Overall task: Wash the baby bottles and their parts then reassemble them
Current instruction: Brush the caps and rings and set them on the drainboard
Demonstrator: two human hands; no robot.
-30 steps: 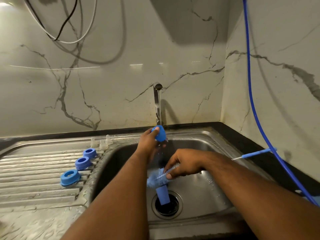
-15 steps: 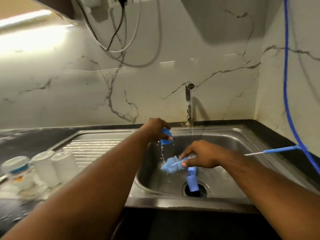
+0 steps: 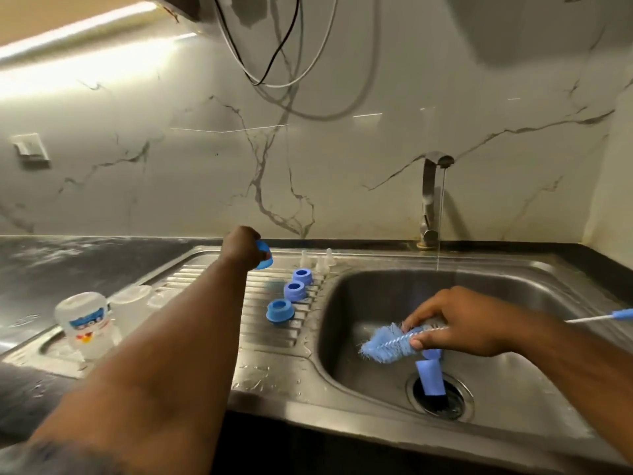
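My left hand grips a blue bottle cap above the far end of the ribbed drainboard. Three blue collar rings stand in a row on the drainboard, with clear teats behind them. Over the sink basin my right hand holds a blue bottle brush by its wire stem. Another blue cap lies at the drain. Upturned clear bottles stand at the drainboard's left end.
The tap at the back of the basin runs a thin stream of water. A thin blue-handled brush lies on the right rim. Cables hang on the marble wall. Black countertop lies to the left.
My left hand has carried the blue cap from under the tap leftward over the drainboard. The view has swung left. My right hand keeps hold of the brush over the basin.
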